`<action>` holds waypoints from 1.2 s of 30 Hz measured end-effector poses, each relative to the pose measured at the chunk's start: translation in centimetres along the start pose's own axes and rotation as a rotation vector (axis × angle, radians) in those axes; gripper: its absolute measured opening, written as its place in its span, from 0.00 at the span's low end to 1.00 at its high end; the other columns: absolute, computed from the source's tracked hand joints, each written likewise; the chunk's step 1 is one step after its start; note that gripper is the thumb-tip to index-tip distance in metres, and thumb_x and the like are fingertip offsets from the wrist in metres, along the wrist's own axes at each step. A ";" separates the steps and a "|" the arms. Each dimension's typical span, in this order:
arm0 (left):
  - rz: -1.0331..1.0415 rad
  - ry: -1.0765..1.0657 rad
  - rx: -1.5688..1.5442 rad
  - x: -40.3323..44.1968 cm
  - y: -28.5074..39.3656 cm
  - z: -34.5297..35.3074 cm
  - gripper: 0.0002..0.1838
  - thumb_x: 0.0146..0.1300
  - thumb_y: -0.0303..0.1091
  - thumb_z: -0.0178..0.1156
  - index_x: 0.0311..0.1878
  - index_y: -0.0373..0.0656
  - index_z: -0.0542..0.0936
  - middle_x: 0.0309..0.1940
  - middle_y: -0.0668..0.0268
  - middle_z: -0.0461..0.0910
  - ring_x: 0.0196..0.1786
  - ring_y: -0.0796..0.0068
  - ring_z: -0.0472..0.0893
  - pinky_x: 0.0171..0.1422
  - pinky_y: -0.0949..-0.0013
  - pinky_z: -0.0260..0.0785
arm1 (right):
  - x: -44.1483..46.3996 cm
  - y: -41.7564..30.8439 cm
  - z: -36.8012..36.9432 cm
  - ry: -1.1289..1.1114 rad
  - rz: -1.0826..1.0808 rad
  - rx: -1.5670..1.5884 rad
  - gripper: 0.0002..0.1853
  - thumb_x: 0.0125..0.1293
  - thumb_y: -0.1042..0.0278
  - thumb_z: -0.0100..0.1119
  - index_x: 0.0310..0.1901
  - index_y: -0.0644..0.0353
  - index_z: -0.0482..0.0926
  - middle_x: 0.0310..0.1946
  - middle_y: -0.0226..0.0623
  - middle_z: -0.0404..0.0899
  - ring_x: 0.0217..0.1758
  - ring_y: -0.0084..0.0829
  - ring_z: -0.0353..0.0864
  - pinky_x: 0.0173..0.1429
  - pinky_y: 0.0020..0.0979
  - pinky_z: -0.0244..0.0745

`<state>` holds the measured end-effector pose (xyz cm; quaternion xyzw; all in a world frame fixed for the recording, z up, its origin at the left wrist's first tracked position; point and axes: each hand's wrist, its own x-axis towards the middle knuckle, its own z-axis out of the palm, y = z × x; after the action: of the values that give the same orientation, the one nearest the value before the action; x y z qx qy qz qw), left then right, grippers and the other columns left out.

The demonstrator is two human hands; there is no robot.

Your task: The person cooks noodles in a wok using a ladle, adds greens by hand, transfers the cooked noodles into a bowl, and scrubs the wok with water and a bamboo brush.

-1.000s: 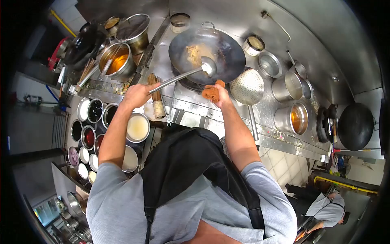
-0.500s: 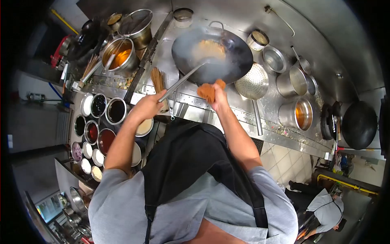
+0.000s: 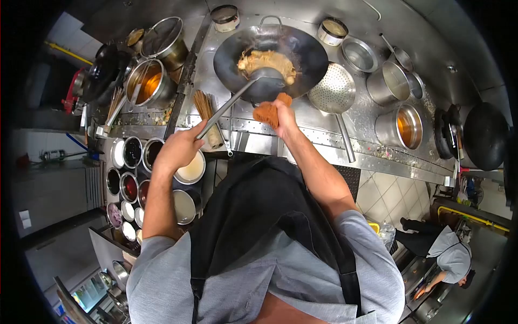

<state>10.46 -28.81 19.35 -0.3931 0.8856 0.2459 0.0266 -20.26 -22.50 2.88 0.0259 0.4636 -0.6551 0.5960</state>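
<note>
My left hand is closed round the handle of a long metal ladle. The ladle's bowl lies in a large dark wok, against the near side of some yellowish-brown food. At the wok's near edge, my right hand grips a folded orange-brown cloth; any wok handle beneath it is hidden. A bamboo brush lies just beyond my left hand. To the right of the wok rests a perforated strainer.
Pots of amber liquid stand left and right. Sauce containers crowd the lower left. More metal pots are at the right. Another person bends over a counter at lower right.
The steam over the wok has thinned, and the food and ladle bowl show more clearly. The food is now gathered just beyond the ladle bowl. Both hands keep their holds.
</note>
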 end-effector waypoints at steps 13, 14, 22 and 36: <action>-0.102 -0.054 -0.067 -1.5 2.9 -1.5 0.30 0.70 0.34 0.65 0.74 0.52 0.74 0.48 0.44 0.85 0.53 0.41 0.84 0.59 0.49 0.76 | 0.6 -0.9 -1.1 0.070 -0.022 -0.018 0.17 0.67 0.68 0.56 0.50 0.73 0.76 0.44 0.52 0.85 0.45 0.47 0.89 0.46 0.49 0.89; -0.082 -0.034 -0.033 -0.6 2.4 -0.5 0.29 0.70 0.35 0.64 0.74 0.52 0.74 0.47 0.44 0.85 0.53 0.41 0.84 0.59 0.48 0.76 | 0.4 -1.0 -1.1 0.069 -0.023 -0.088 0.19 0.70 0.64 0.54 0.53 0.72 0.77 0.46 0.50 0.86 0.47 0.46 0.89 0.49 0.49 0.89; -0.172 0.060 -0.160 -0.7 4.3 1.5 0.32 0.68 0.33 0.67 0.75 0.53 0.74 0.49 0.45 0.86 0.54 0.42 0.84 0.59 0.52 0.77 | -4.9 5.9 -10.0 -0.173 -0.046 -0.179 0.20 0.70 0.66 0.50 0.56 0.72 0.80 0.49 0.50 0.85 0.50 0.43 0.88 0.55 0.45 0.87; -0.223 0.107 -0.218 3.9 0.7 0.7 0.30 0.69 0.35 0.65 0.74 0.46 0.75 0.49 0.42 0.86 0.56 0.42 0.85 0.61 0.52 0.75 | 6.8 -1.9 -3.7 0.009 0.005 -0.223 0.18 0.72 0.61 0.50 0.47 0.64 0.86 0.43 0.40 0.90 0.39 0.36 0.91 0.20 0.33 0.72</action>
<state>7.15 -30.76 18.04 -0.5019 0.8048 0.3147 -0.0363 -25.65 -25.52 -2.11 -0.0366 0.5361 -0.5981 0.5946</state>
